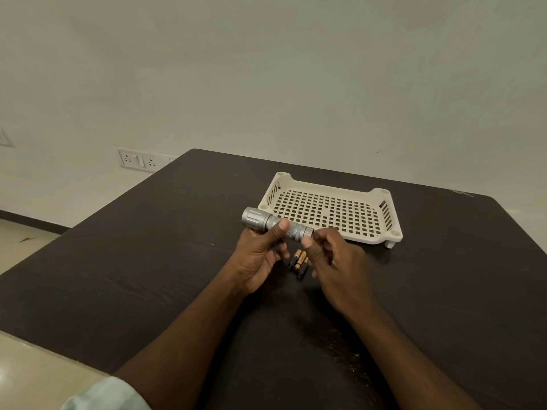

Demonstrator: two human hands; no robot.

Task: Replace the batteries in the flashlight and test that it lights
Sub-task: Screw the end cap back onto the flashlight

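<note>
Left hand [260, 253] holds the silver flashlight [273, 224] above the dark counter [133, 261], grip wrapped round the mid-barrel with thumb on top, head pointing left, just in front of the white perforated tray [381, 208]. Right hand [334, 261] pinches the tail end between thumb and fingertips, which hide the cap, so whether it is on or loosened cannot be told. Batteries [299, 260] lie on the counter between and below the hands, partly covered by the right hand, count unclear; a pale sleeve [103, 395] is cut off at the bottom edge.
</note>
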